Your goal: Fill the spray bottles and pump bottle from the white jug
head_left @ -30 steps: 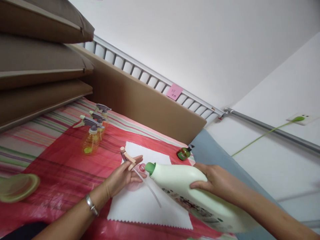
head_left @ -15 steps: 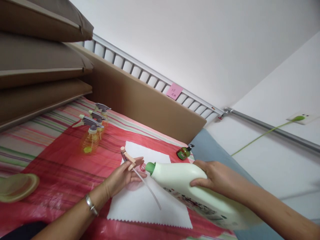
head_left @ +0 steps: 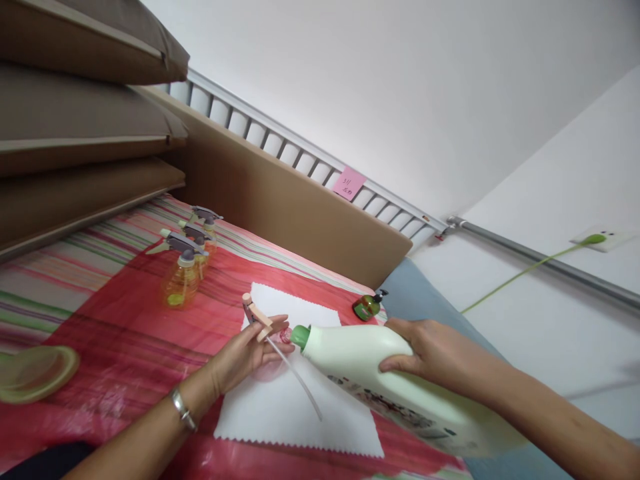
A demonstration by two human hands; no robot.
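My right hand (head_left: 423, 350) is closed round a large pale green bottle (head_left: 367, 353), tilted with its green neck (head_left: 301, 336) pointing left. That neck is at the mouth of a clear pink bottle (head_left: 270, 371), which stands on a white sheet with zigzag edges (head_left: 320, 427). Around the pink bottle's neck are the fingers of my left hand (head_left: 250, 353). The same hand has a peach trigger sprayer (head_left: 257, 317) pinched at the thumb, its thin dip tube (head_left: 300, 380) hanging down over the sheet. Whether liquid is flowing cannot be made out.
Several yellow spray bottles (head_left: 181, 283) with grey triggers stand at left. A green pump bottle (head_left: 367, 307) is beyond the sheet. A yellowish round lid or dish (head_left: 43, 373) lies near left. Stacked cushions (head_left: 85, 113) and a brown board (head_left: 280, 207) border the red cloth (head_left: 125, 327).
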